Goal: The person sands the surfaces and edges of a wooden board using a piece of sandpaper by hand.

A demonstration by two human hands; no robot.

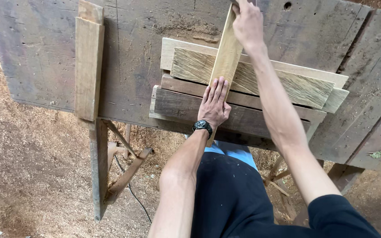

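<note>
A narrow pale wooden slat [225,57] lies lengthwise across a stack of boards [283,83] on a dark, worn workbench [128,61]. My left hand [214,102], with a black watch on the wrist, presses flat on the slat's near end and on the dark board [177,105] beneath. My right hand [247,22] reaches forward and grips the slat's far end near the top edge of view. The stack holds pale rough-sawn boards above darker ones.
Two loose wooden strips [87,61] lie along the bench's left side and overhang its near edge. Under the bench are wooden legs and braces [122,176], a black cable [135,198] and a sawdust-covered floor [27,167].
</note>
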